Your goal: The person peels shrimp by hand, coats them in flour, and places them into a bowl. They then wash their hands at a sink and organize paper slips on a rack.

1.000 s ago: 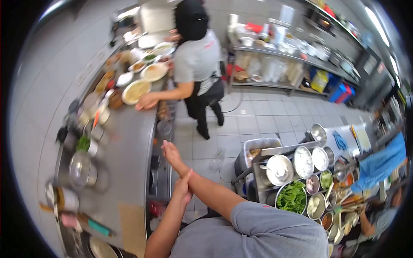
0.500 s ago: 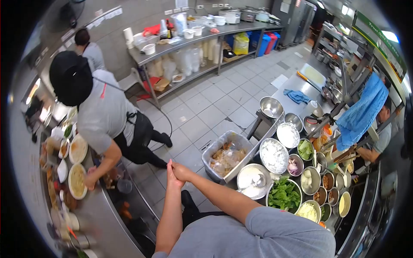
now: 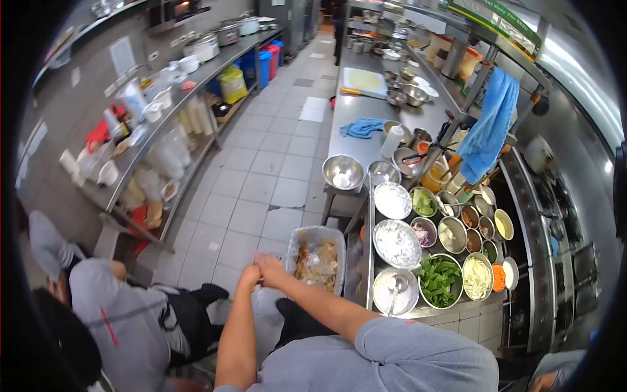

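Note:
My left hand [image 3: 249, 277] and my right hand [image 3: 270, 270] press together in front of my body, both closed. The fingers overlap and are a little smeared, so anything between them is hidden. Just right of the hands and lower down stands a lined waste bin [image 3: 343, 262] holding scraps and crumpled plastic. Further right, on the counter, is a bowl of white powder [image 3: 403, 307] with a spoon in it. Beside that bowl sit leafy greens [image 3: 439, 279] and a bowl of pale shredded vegetable [image 3: 477, 277].
A co-worker [image 3: 117, 300] in a grey shirt is close on my left, with another person at the far left edge. Tiled floor [image 3: 255, 170] runs ahead between a steel shelf table [image 3: 140, 173] and the right counter. A blue towel [image 3: 490, 124] hangs over the bowls.
My view has turned right, so the co-worker now sits at the lower left and the right counter shows more fully. My hands stay together, with the fingers now more folded.

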Demonstrator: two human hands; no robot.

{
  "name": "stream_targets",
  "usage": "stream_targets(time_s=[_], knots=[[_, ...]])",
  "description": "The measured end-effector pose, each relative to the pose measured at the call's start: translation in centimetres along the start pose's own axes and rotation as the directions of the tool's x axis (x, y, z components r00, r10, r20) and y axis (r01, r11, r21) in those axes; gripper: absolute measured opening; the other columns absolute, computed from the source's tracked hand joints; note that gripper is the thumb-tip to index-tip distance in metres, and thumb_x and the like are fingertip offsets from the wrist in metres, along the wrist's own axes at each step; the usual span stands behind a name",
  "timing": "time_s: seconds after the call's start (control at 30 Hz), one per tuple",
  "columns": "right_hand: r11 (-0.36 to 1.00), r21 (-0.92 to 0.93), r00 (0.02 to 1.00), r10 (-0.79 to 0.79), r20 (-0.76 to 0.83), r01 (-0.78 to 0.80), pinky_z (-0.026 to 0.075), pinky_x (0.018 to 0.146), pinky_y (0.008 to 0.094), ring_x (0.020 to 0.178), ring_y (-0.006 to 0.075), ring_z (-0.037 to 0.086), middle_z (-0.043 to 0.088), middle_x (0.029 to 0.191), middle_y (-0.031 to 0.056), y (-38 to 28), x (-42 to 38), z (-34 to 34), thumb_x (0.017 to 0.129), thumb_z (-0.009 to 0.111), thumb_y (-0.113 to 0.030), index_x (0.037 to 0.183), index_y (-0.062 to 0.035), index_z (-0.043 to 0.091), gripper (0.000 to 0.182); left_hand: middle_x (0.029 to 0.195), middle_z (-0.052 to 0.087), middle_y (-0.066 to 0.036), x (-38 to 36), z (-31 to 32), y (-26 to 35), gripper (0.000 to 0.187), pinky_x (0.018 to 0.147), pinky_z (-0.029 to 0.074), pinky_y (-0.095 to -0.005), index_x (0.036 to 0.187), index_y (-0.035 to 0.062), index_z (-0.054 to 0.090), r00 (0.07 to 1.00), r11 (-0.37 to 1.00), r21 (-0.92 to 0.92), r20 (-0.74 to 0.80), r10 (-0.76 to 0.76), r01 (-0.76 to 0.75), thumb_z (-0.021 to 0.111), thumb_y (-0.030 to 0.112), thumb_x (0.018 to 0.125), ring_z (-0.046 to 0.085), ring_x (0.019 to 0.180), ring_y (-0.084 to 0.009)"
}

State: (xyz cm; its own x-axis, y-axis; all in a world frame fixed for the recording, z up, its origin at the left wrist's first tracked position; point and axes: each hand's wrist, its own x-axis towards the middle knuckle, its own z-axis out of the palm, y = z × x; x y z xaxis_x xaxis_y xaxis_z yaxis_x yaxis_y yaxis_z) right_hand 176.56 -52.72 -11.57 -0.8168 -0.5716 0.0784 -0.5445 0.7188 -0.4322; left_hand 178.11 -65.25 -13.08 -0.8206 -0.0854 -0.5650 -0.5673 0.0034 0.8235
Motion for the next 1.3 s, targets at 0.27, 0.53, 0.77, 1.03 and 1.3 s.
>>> stream_targets(time_s=[0.27, 0.53, 0.77, 1.03, 1.3], knots=[[0.863, 0.485, 0.936, -0.041, 0.350, -0.144, 0.054, 0.076, 0.0419, 0.086, 0.0347, 0.069, 0.069, 0.098, 0.0203, 4.6, 12.4, -3.7, 0.068, 0.077, -0.030, 0.111, -0.0086, 0.060, 0.051, 0.097, 0.072, -0.014, 10.7, -3.1, 8.3, 0.033, 0.059, 0.057, -0.0368, 0.114, 0.0018, 0.063, 0.758, 0.980, 0.182, 0.626, -0.181, 0.084, 0.068, 0.016, 0.085, 0.071, 0.080, -0.0230], [0.771, 0.425, 0.781, 0.144, 0.608, -0.474, 0.052, 0.050, 0.0327, 0.058, 0.0210, 0.067, 0.069, 0.070, 0.0118, 14.4, 20.3, -8.1, 0.075, 0.068, -0.020, 0.092, -0.0039, 0.066, 0.024, 0.091, 0.073, -0.014, 22.7, 0.8, 15.2, 0.023, 0.061, 0.056, -0.0347, 0.092, -0.0017, 0.071, 0.807, 0.746, 0.549, 0.590, -0.025, -0.378, 0.067, 0.020, 0.085, 0.070, 0.069, -0.0234], [0.283, 0.708, 0.742, 0.446, 0.501, -0.648, 0.049, 0.046, 0.0299, 0.053, 0.0137, 0.058, 0.059, 0.067, 0.0035, 22.5, 24.3, -11.4, 0.083, 0.065, -0.019, 0.092, -0.0045, 0.062, 0.017, 0.107, 0.069, -0.012, 37.2, -1.7, 25.4, 0.030, 0.068, 0.053, -0.0346, 0.115, 0.0070, 0.067, 0.750, 0.731, 0.173, 0.217, 0.625, -0.660, 0.063, 0.025, 0.091, 0.067, 0.088, -0.0219], [0.465, 0.598, 0.734, 0.581, 0.351, -0.653, 0.052, 0.051, 0.0354, 0.072, 0.0198, 0.066, 0.063, 0.079, 0.0083, 25.1, 35.0, -9.0, 0.069, 0.062, 0.000, 0.099, -0.0062, 0.061, 0.031, 0.114, 0.054, -0.013, 55.8, -25.4, 16.9, 0.050, 0.051, 0.044, -0.0428, 0.135, 0.0174, 0.039, 0.936, 0.931, -0.184, -0.096, -0.337, 0.316, 0.049, 0.046, 0.095, 0.053, 0.073, -0.0317], [0.221, 0.794, 0.765, 0.500, 0.406, -0.566, 0.051, 0.089, 0.0363, 0.112, 0.0199, 0.058, 0.055, 0.134, 0.0092, 26.5, 38.7, -21.6, 0.084, 0.071, -0.019, 0.141, -0.0096, 0.045, 0.064, 0.114, 0.056, -0.013, 61.4, -28.9, 21.4, 0.049, 0.069, 0.050, -0.0504, 0.139, 0.0188, 0.038, 0.862, 0.840, 0.228, 0.005, -0.507, 0.493, 0.048, 0.041, 0.097, 0.056, 0.081, -0.0373]])
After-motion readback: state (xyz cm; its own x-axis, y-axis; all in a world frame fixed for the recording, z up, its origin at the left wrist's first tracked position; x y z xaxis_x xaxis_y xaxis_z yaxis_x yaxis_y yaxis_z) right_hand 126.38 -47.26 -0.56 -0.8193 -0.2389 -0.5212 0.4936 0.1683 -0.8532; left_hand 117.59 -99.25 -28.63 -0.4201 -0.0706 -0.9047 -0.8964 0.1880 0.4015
